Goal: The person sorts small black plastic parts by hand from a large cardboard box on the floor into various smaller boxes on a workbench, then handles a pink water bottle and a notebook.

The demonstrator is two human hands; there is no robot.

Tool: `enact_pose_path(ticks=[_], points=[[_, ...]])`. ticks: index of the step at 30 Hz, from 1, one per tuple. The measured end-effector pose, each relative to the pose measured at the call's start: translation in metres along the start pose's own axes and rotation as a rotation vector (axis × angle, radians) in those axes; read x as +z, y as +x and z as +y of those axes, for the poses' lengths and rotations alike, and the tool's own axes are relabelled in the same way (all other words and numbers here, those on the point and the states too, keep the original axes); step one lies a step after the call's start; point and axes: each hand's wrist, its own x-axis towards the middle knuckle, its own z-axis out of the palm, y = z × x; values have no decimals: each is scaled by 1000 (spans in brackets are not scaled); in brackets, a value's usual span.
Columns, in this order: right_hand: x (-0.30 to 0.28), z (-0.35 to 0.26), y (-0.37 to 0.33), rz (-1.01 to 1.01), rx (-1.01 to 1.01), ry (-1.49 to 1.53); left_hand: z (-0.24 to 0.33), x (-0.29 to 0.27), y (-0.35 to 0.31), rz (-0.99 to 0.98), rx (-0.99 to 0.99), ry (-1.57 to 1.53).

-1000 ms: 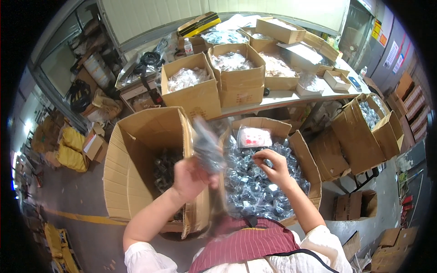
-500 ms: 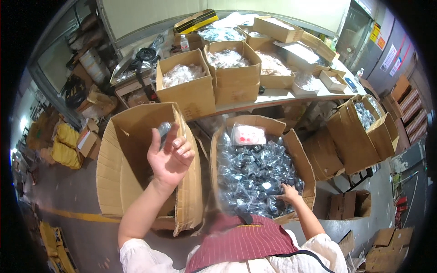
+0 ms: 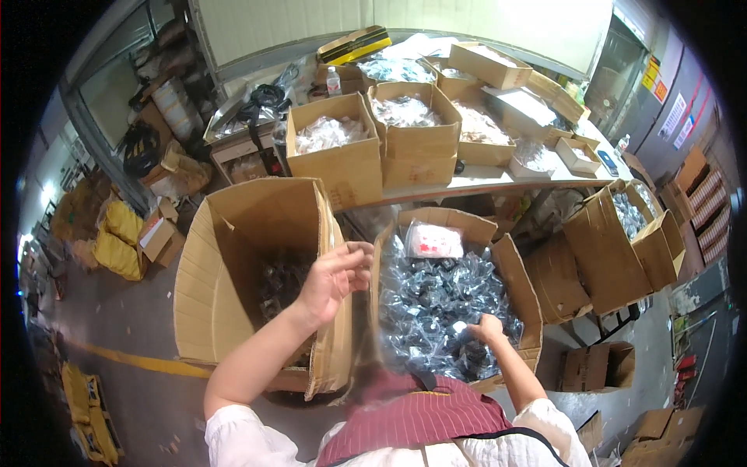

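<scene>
My left hand (image 3: pixel 336 284) hangs over the right wall of the tall left carton (image 3: pixel 194 288). Its fingers stretch to the right, holding nothing. In that carton's shadowed bottom lie dark bagged pieces (image 3: pixel 282 284). My right hand (image 3: pixel 489 328) is over the right part of the open right carton (image 3: pixel 520 288), fingers closed on a small clear bag with a dark part in it. Many similar bags (image 3: pixel 436 292) fill this carton, and their contents are too small to name. A white packet with red marks (image 3: pixel 433 240) rests on top at the far side.
Behind stands a table (image 3: pixel 482 180) with cartons of small bagged goods (image 3: pixel 331 134), a bottle (image 3: pixel 333 81) and a phone (image 3: pixel 608 163). More cartons (image 3: pixel 607 241) stand at the right. Yellow sacks (image 3: pixel 120 241) lie on the floor at the left.
My left hand has swung right and down from above the left carton to its right wall. My right hand has closed its fingers and shifted slightly left among the bags. The view has turned slightly.
</scene>
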Motion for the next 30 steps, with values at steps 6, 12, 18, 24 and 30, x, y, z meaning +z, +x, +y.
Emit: enact_pose_path(ticks=[6, 12, 18, 24, 30], points=[[-97, -66, -37, -154, -193, 1462, -3, 19, -10, -74, -42, 382], [-193, -154, -105, -182, -496, 1499, -20, 11, 0, -159, -4, 430], [-203, -204, -122, -159, -591, 1468, -22, 25, -10, -267, 23, 475], [-216, -228, -134, -115, -640, 1337, -25, 20, -17, -267, -15, 394], [-228, -214, -138, -361, -626, 1487, -7, 24, -20, -191, 48, 291]])
